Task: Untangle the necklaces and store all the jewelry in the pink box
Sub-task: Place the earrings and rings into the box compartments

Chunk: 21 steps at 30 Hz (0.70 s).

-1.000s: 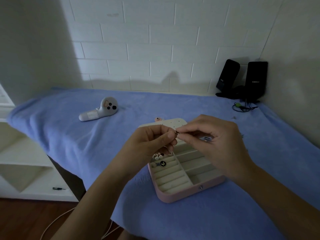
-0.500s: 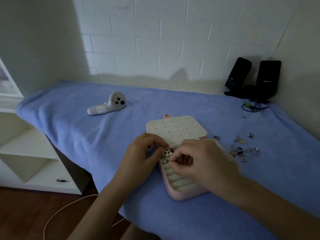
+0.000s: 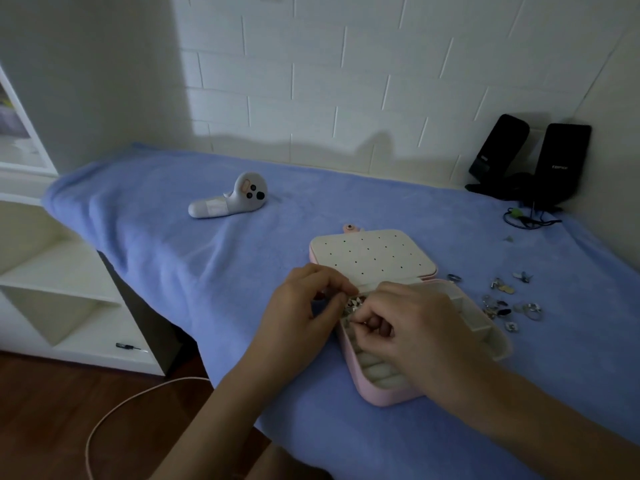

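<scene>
The pink box (image 3: 382,394) lies open on the blue cloth, its cream lid (image 3: 372,256) with small holes folded back. Both my hands are low over the box's near left corner. My left hand (image 3: 304,306) and my right hand (image 3: 412,327) have their fingertips curled together round a small shiny piece of jewelry (image 3: 354,304) above the ring rolls. Which piece it is I cannot make out. Several loose jewelry pieces (image 3: 502,304) lie scattered on the cloth to the right of the box.
A white handheld controller (image 3: 230,197) lies at the back left of the blue cloth (image 3: 194,265). Two black speakers (image 3: 533,159) with cables stand in the back right corner. White shelves (image 3: 52,289) stand to the left, and a cable runs across the wooden floor.
Both hands came down from above the box to its near left corner, still holding the small piece. The view shifted left and down, so the loose jewelry on the right came into sight.
</scene>
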Motion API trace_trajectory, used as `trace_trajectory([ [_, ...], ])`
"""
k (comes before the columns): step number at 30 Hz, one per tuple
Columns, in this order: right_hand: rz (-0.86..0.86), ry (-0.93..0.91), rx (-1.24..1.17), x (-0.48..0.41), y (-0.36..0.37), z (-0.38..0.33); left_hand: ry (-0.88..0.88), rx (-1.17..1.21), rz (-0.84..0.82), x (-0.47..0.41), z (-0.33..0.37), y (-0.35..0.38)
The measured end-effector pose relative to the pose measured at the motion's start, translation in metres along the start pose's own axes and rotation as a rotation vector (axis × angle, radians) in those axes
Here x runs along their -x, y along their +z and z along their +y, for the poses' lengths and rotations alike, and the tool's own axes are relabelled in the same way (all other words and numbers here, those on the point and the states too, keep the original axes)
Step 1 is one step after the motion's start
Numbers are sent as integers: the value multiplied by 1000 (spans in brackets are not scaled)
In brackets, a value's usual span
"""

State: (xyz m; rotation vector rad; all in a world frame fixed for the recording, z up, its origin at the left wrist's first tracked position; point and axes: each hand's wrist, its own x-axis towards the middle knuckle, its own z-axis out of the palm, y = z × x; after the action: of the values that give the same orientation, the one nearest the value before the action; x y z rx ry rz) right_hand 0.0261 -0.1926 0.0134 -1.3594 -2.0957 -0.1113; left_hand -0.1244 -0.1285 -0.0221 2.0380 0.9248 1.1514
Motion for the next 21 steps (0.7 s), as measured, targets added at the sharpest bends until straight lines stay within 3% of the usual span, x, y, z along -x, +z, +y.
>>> trace_trajectory([
  [9, -81, 29, -1, 1, -4, -4, 19, 7, 7, -1, 0, 0],
  [14, -298, 306, -176, -4, -18, -13, 23, 9, 7, -1, -1, 0],
  [21, -383, 512, -308, -10, -28, -14, 14, -9, 1, 1, 2, 0],
])
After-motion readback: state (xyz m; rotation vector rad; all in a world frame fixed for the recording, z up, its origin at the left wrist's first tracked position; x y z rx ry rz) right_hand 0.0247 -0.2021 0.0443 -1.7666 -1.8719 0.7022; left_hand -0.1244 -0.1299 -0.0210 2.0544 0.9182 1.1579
